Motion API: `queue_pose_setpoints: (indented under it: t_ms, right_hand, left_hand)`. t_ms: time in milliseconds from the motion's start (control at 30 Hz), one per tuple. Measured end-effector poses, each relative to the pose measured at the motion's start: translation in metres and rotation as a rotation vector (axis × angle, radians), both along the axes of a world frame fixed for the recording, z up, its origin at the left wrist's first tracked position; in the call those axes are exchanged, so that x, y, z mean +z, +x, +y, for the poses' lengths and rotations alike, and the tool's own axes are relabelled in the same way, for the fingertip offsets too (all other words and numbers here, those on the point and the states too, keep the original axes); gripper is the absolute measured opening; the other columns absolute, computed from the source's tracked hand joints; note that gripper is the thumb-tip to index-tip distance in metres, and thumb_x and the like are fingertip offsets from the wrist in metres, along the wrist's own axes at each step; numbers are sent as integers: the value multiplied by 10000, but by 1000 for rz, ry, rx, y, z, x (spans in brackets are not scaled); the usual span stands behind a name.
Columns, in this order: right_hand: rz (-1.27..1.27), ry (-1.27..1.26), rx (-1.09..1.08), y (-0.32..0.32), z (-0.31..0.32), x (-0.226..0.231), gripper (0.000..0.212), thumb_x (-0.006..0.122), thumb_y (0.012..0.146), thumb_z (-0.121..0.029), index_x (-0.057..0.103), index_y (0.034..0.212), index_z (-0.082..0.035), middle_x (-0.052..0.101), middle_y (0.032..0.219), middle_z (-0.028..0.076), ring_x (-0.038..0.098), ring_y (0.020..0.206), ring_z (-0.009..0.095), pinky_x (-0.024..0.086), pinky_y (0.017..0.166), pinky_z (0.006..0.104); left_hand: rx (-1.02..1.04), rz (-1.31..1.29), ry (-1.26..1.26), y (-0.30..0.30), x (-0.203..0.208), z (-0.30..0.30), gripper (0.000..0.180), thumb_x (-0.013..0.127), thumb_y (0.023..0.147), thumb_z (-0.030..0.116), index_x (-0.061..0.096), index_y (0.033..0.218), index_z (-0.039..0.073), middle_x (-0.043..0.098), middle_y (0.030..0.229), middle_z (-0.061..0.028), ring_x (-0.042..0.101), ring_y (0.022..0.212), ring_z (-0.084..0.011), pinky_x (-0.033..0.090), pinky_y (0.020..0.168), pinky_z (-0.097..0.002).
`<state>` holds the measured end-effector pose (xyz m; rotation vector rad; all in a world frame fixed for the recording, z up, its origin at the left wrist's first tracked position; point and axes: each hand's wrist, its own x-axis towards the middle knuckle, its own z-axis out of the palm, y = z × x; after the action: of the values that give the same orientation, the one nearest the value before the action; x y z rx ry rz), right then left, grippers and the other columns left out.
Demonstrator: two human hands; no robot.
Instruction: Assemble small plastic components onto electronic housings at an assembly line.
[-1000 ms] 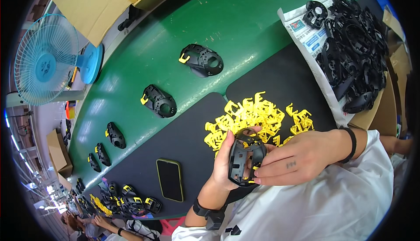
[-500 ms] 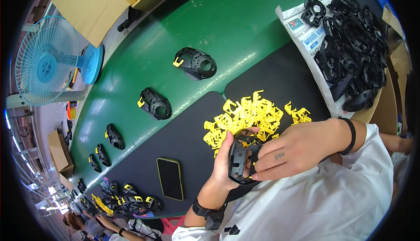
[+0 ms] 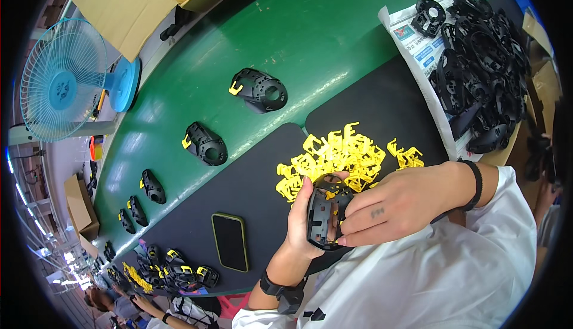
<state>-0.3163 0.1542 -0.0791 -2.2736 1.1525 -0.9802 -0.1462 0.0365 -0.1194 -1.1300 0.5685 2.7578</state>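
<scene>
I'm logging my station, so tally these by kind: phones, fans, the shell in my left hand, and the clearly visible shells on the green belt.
Smartphone: 1
Blue fan: 1
Black plastic shell in the left hand: 1
Clipped black shells on the green belt: 5, farther ones too small to count
Total: 8

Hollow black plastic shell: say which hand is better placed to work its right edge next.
The right hand, likely: its fingertips are at that edge, while the left hand holds the hollow black plastic shell from the left side.
</scene>
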Motion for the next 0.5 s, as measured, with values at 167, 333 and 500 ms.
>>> queue_pose_setpoints:
  t_ms: [167, 333, 500]
  right_hand:
    - [15, 90, 0, 0, 1, 1, 268, 622, 827, -125, 662, 1092, -113, 568, 1023, 25, 583, 974, 156, 545, 742, 270]
    - [105, -152, -332, 16, 12, -8, 323, 633, 816, -131, 670, 1137, -140, 576, 1083, 12, 579, 961, 152, 533, 755, 270]
    - [114, -292, -409, 25, 23, -12, 328, 648, 803, -134, 672, 1124, -70, 604, 1126, 18, 602, 920, 143, 519, 768, 266]
  left_hand:
    - [41, -7, 24, 0, 8, -2, 618, 348, 985, 575, 509, 1289, 62, 636, 985, -98, 645, 813, -185, 544, 676, -300]
    - [185, 137, 95, 0, 13, -9, 679, 322, 970, 611, 427, 1347, 56, 597, 1139, -243, 640, 975, -305, 537, 849, -401]
    - [105, 254, 69, 3, 7, -8, 679, 276, 979, 605, 385, 1372, 62, 584, 1154, -325, 652, 963, -344, 553, 827, -408]
